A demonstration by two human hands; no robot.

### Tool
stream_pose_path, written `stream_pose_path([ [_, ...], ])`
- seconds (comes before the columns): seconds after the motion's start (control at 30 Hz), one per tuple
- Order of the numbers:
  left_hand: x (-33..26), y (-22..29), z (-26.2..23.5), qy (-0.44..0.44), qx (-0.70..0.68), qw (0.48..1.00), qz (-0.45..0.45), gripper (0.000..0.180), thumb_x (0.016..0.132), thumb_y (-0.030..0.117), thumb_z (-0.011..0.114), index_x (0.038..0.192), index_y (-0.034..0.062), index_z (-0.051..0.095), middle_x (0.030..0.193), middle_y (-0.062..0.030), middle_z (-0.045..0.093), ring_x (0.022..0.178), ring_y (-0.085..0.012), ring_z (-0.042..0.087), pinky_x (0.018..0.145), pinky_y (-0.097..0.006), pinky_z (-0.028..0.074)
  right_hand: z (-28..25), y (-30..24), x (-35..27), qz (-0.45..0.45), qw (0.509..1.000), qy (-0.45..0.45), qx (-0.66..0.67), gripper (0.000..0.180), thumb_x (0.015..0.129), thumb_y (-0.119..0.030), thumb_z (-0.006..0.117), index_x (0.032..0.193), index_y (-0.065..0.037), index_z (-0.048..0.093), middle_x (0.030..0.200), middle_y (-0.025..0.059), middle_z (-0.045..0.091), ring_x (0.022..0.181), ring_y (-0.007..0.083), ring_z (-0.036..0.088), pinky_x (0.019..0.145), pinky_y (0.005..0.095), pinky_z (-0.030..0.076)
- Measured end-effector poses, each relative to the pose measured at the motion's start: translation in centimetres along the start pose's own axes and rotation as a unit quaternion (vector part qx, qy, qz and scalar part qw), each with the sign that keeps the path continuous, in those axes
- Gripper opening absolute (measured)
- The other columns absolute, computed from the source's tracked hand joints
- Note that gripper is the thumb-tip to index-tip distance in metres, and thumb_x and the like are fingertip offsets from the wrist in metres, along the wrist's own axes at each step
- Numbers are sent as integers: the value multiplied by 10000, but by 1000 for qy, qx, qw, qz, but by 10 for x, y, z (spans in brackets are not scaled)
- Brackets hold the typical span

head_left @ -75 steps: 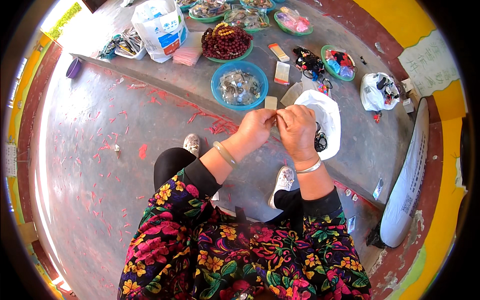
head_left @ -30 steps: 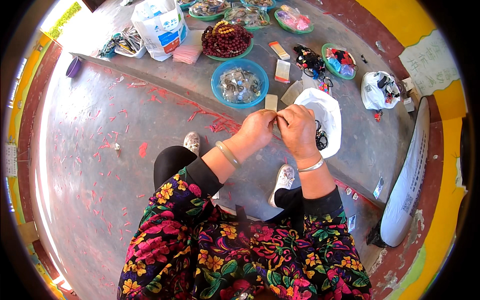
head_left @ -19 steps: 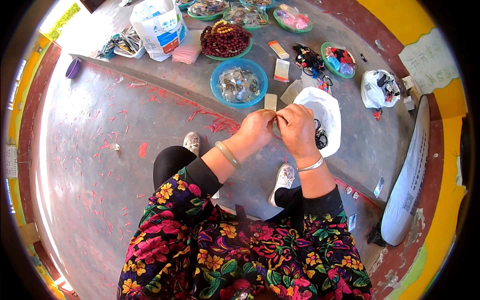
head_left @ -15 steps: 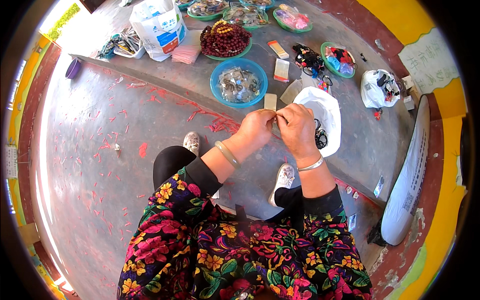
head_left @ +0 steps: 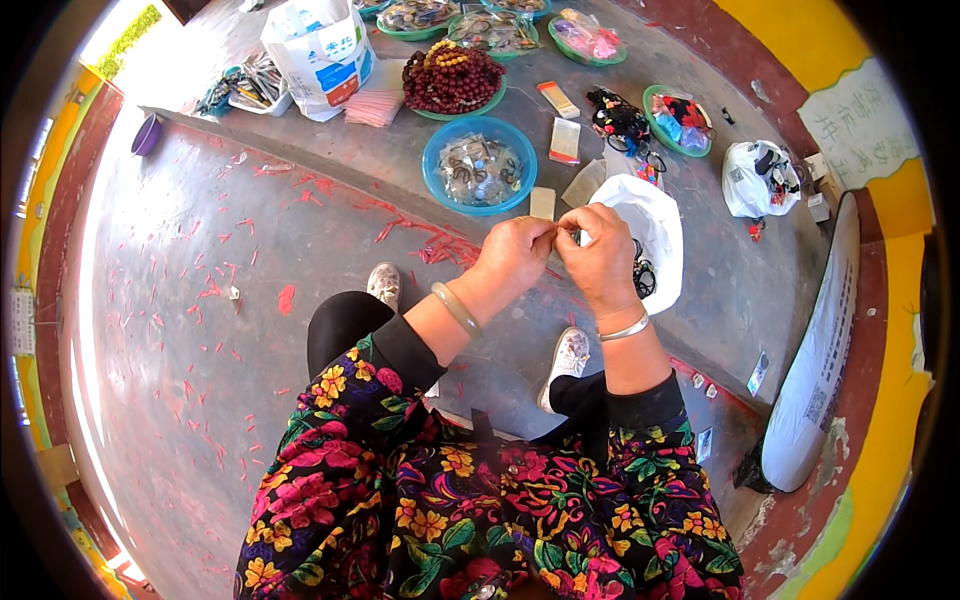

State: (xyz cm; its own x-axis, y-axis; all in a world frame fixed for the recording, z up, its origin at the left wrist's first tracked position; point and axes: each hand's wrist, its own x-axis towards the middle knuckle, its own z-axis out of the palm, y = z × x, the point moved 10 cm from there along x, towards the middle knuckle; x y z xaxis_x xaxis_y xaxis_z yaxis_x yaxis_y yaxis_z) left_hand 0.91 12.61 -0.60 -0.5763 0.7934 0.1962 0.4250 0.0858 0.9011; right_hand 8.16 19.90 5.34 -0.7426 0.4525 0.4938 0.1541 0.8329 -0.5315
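Note:
My left hand (head_left: pixel 513 254) and my right hand (head_left: pixel 597 258) meet fingertip to fingertip above the step. Both are closed in a pinch, and whatever sits between the fingertips is too small and hidden to name. Just right of my right hand stands a white bag (head_left: pixel 658 235), its mouth wide, with black cords (head_left: pixel 643 274) inside. Beyond my left hand is a blue basin (head_left: pixel 480 207) holding small clear packets (head_left: pixel 478 168) and dark loops. A small tan block (head_left: pixel 542 203) lies on the step right behind my fingertips.
Farther back are dark red bead strings (head_left: pixel 452 85) on a green tray, a white plastic bag (head_left: pixel 318 60), pink sheets (head_left: pixel 373 103) and a green basket (head_left: pixel 680 120). Red scraps (head_left: pixel 440 245) litter the floor. A long white sack (head_left: pixel 815 360) leans at the right wall.
Both hands stay together at nearly the same place. The right fingers have shifted slightly, leaving a small gap showing between thumb and fingers.

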Motion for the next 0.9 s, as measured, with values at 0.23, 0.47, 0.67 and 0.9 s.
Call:
stream_pose_path([
  [0.23, -1, 9, -6, 26, 30, 998, 53, 127, 823, 31, 551, 919, -8, 625, 837, -169, 627, 794, -321, 619, 670, -346, 483, 1, 3, 1, 23, 999, -16, 37, 66, 644, -67, 664, 686, -55, 615, 693, 84, 594, 662, 285, 588, 583, 369, 465],
  [0.47, -5, 27, -8, 38, 51, 988, 141, 76, 801, 20, 533, 830, -15, 594, 825, -177, 599, 783, -359, 581, 663, -393, 477, 2, 5, 0, 29, 999, -26, 29, 57, 645, -72, 662, 668, -48, 616, 691, 103, 597, 657, 296, 589, 577, 373, 468],
  [0.67, -4, 20, -8, 41, 23, 994, 102, 108, 817, 21, 543, 885, -11, 620, 833, -174, 620, 776, -325, 611, 661, -360, 483, -1, 4, 2, 24, 999, -12, 26, 59, 644, -64, 656, 645, -51, 598, 668, 92, 581, 648, 296, 577, 575, 377, 459],
  [0.9, 1, 5, -15, 68, -47, 996, 23, 108, 807, 76, 592, 853, 9, 663, 737, -166, 631, 658, -332, 614, 571, -375, 470, 0, 10, 1, 68, 995, -28, 66, 55, 671, -69, 669, 707, -45, 637, 702, 83, 598, 666, 258, 592, 595, 345, 463],
])
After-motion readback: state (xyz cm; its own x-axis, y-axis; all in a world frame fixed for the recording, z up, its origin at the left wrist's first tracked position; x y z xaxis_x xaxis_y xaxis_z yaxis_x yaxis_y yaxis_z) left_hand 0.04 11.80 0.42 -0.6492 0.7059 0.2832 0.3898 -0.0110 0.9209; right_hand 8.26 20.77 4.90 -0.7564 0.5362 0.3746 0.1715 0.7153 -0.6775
